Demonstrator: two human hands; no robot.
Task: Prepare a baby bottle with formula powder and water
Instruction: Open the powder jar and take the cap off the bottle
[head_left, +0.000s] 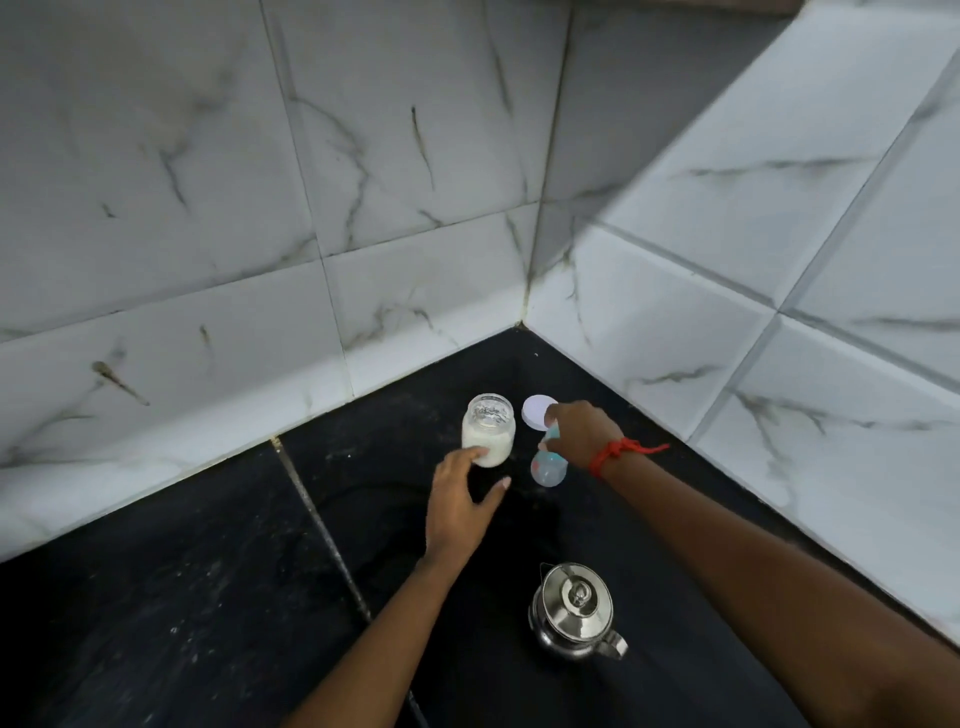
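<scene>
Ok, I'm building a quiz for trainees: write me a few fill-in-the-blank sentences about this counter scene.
The open jar holds ___ powder.
The left hand touches the ___.
The baby bottle is gripped by the right hand, whose wrist wears a ___ thread.
Missing: white; jar; red.

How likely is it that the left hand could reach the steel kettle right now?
Probably yes. The left hand rests its fingers on the powder jar, thumb off it, and the kettle stands nearer the person on open counter with nothing between them.
</scene>
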